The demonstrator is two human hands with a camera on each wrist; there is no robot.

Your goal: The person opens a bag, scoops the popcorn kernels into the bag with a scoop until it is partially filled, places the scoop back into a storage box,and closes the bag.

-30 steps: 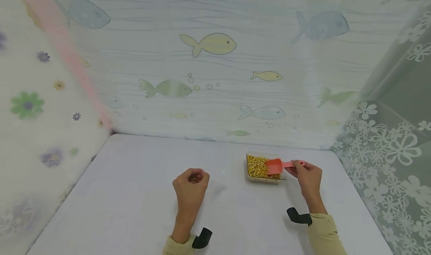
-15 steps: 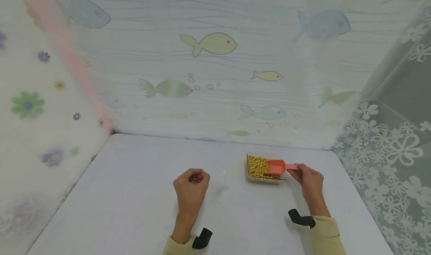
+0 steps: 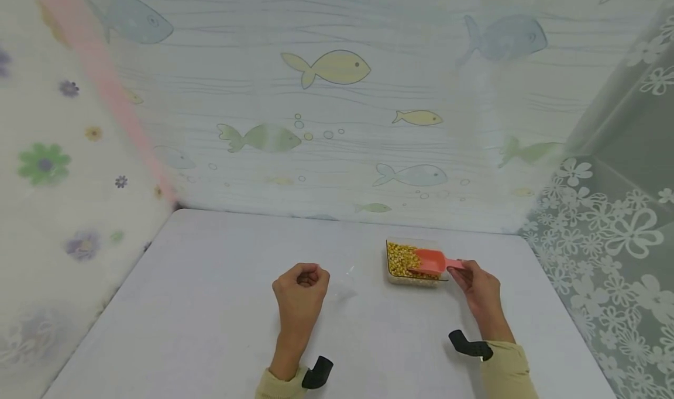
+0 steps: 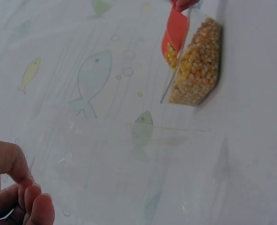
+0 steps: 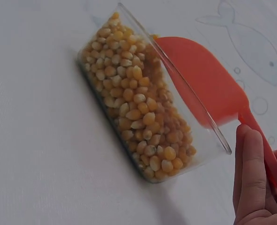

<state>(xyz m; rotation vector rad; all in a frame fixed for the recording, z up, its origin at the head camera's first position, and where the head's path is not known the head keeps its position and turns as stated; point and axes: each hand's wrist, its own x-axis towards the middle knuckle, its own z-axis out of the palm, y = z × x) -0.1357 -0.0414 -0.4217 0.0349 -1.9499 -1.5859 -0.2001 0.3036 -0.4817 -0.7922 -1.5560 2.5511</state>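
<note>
My right hand [image 3: 480,291] grips the handle of a red scoop [image 3: 430,261], whose front end dips into yellow corn kernels [image 3: 401,260]. The kernels fill a clear rectangular container [image 5: 199,161], mostly toward its left part in the head view. In the left wrist view my left hand [image 4: 17,187] pinches a thin transparent plastic bag [image 4: 105,159], which spreads out beside the fingers. Only faint glints of this bag show in the head view, right of the left hand. The bag's exact outline is hard to tell.
A white table [image 3: 210,305] lies under both hands. Behind it rises a fish-patterned sheet [image 3: 326,171], with a flower-patterned sheet [image 3: 63,212] on the left and lacy flowered fabric [image 3: 605,258] on the right. Black mounts [image 3: 318,372] sit at both wrists.
The scoop has shifted slightly right in the container, and its handle now tilts lower. My right hand has moved slightly down. The left hand and container stay nearly still.
</note>
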